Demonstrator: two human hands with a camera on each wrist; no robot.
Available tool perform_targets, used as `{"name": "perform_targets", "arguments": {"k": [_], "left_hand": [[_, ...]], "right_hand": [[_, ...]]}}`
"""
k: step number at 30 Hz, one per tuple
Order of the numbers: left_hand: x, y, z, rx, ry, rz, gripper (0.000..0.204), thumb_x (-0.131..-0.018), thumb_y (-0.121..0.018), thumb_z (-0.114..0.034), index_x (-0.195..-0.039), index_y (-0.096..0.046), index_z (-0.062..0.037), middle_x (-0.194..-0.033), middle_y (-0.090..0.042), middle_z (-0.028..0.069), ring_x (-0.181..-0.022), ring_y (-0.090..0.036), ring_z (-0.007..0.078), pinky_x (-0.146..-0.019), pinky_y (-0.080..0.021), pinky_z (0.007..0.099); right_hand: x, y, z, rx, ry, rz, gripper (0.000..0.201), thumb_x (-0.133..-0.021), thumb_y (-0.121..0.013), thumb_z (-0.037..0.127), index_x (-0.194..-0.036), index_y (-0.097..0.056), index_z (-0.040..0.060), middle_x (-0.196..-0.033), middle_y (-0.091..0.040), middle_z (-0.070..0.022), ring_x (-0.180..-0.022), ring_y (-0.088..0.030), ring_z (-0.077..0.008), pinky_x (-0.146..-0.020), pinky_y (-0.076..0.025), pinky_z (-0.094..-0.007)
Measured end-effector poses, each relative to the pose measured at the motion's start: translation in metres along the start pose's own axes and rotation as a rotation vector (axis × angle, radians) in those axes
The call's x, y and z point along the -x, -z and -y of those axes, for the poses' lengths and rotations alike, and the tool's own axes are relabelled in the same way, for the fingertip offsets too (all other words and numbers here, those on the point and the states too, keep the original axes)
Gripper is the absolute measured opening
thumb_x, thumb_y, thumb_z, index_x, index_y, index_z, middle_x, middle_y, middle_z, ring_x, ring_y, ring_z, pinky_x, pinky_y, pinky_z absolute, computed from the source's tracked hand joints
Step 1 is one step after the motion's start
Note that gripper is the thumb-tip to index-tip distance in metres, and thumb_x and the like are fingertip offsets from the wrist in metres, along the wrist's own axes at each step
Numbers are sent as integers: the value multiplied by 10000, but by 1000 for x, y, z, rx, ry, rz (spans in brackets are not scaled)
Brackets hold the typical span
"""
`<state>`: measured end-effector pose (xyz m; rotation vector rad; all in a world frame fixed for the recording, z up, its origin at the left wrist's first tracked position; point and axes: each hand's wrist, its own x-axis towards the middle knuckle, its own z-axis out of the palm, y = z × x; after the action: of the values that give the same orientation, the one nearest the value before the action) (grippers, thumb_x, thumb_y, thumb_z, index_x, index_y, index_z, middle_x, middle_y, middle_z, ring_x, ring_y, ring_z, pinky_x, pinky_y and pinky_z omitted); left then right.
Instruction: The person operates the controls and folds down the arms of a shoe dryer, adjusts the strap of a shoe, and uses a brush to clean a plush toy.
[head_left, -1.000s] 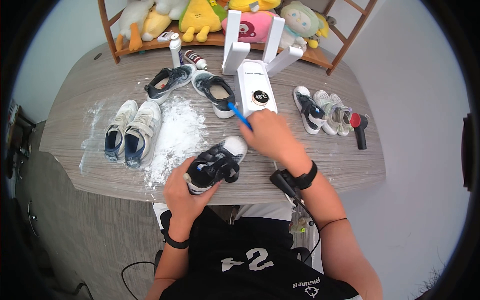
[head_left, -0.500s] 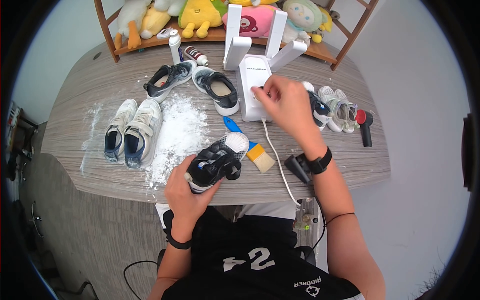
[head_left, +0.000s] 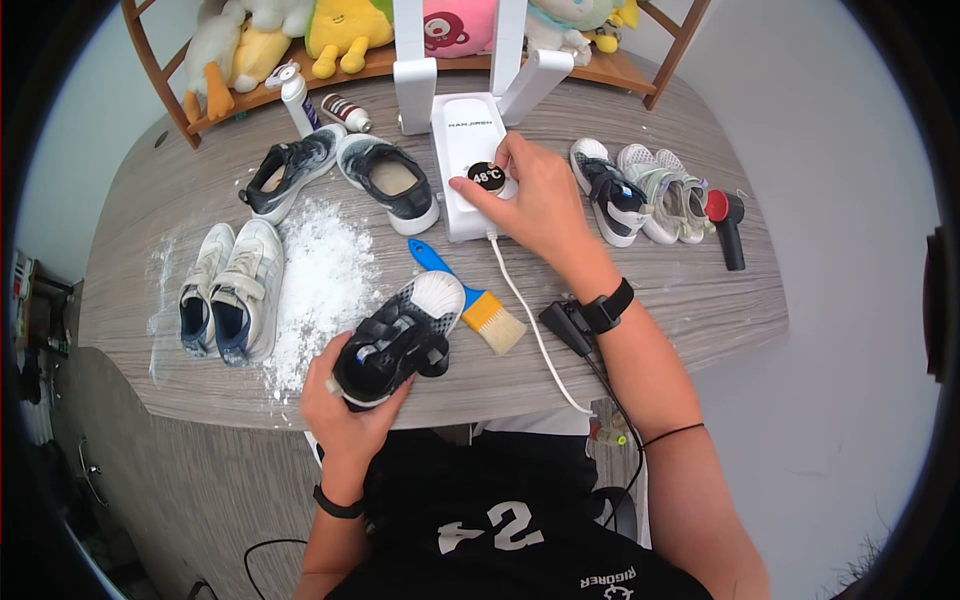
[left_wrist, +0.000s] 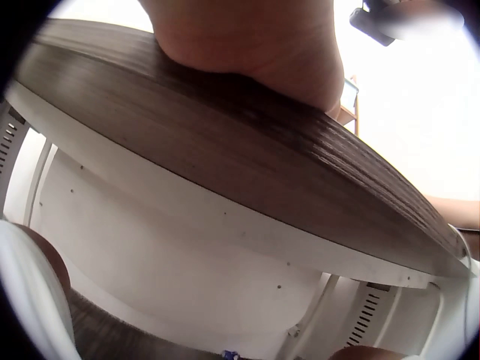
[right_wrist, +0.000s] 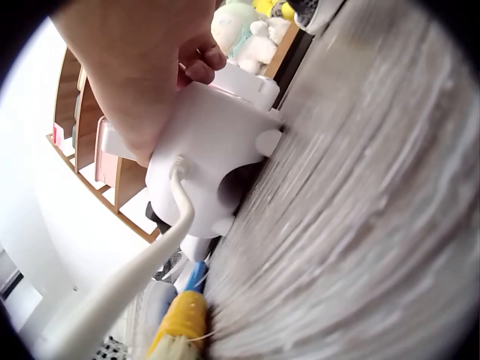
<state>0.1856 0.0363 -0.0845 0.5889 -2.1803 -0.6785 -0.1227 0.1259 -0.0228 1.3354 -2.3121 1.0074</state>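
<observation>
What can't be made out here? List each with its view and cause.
Sole of the held sneaker: head view, faces away.
Tops of the rear tubes: head view, cut by top edge.
Label text on the brown bottle: head view, too small.
Contact of right hand with dial: right wrist view, hidden by white dryer.

The black, white-toed shoe (head_left: 390, 350) lies in the left hand (head_left: 348, 408). The white shoe dryer (head_left: 466, 136), reading 48°C, stands under the right hand (head_left: 545, 203).

Grey-wood table (head_left: 700, 300), pale wall (head_left: 810, 200), brown wooden shelf (head_left: 385, 62), grey floor (head_left: 200, 490).
</observation>
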Motion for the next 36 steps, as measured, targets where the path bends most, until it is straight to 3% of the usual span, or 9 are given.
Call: {"name": "perform_targets", "arguments": {"k": [4, 9, 12, 19, 23, 29, 32, 34, 36], "left_hand": [[5, 1, 5, -31, -74, 20, 766, -638, -1011, -252, -1270, -665, 10, -1068, -727, 175, -926, -726, 359, -836, -575, 416], [9, 0, 11, -15, -55, 37, 789, -617, -1015, -257, -1273, -667, 9, -1067, -730, 172, -916, -731, 341, -820, -580, 405], [13, -1, 13, -6, -41, 29, 799, -610, -1016, -257, -1278, -667, 10, -1075, -732, 170, -920, -735, 333, -823, -583, 399], [11, 0, 13, 9, -64, 39, 810, -609, -1017, -262, -1279, -665, 28, -1109, -738, 170, -932, -740, 335, -837, -589, 400], [8, -1, 9, -13, -43, 53, 808, -604, -1018, -255, -1276, -668, 26, -1093, -740, 173, -940, -741, 342, -839, -594, 405], [6, 1, 7, -25, -59, 52, 798, -611, -1016, -244, -1281, -668, 16, -1072, -738, 172, -929, -738, 345, -830, -591, 405], [11, 4, 10, 6, 7, 111, 841, -605, -1006, -145, -1336, -632, 35, -1180, -729, 172, -1050, -739, 290, -960, -574, 379], [12, 3, 11, -9, -8, 106, 838, -609, -1005, -143, -1337, -631, 35, -1183, -728, 174, -1051, -739, 290, -961, -574, 379], [12, 3, 11, -24, -23, 104, 834, -613, -1004, -141, -1338, -630, 36, -1186, -727, 175, -1052, -739, 291, -962, -575, 378]], "right_hand": [[1, -6, -3, -40, 85, -44, 467, -879, -855, 360, -876, -560, -1, -745, -646, -188, -672, -647, -401, -620, -510, -473], [0, 10, -8, -89, 141, 116, 400, -954, -780, 316, -981, -571, -25, -957, -679, -221, -873, -659, -430, -765, -525, -486], [0, 7, -14, -144, 169, 124, 394, -959, -772, 316, -1011, -583, -27, -983, -682, -224, -878, -658, -436, -777, -525, -490], [2, -1, -5, -9, 62, 26, 417, -911, -817, 331, -922, -582, -13, -836, -675, -188, -754, -657, -406, -681, -514, -476], [3, 1, -3, 4, 41, 46, 411, -919, -811, 329, -930, -575, -7, -858, -681, -188, -748, -658, -409, -675, -512, -479], [-1, 6, -13, -83, 222, 47, 404, -941, -786, 337, -977, -576, -6, -894, -693, -188, -769, -671, -411, -684, -514, -480], [0, 7, -6, -27, 155, 71, 420, -931, -795, 352, -955, -578, -7, -865, -688, -189, -762, -674, -409, -673, -518, -482], [3, -2, -5, -1, 73, -7, 448, -927, -808, 386, -922, -569, 8, -723, -574, -144, -663, -587, -314, -629, -468, -426], [4, -4, -1, -3, 25, -3, 454, -911, -818, 383, -908, -569, 3, -749, -616, -165, -695, -630, -359, -630, -491, -458]]}}
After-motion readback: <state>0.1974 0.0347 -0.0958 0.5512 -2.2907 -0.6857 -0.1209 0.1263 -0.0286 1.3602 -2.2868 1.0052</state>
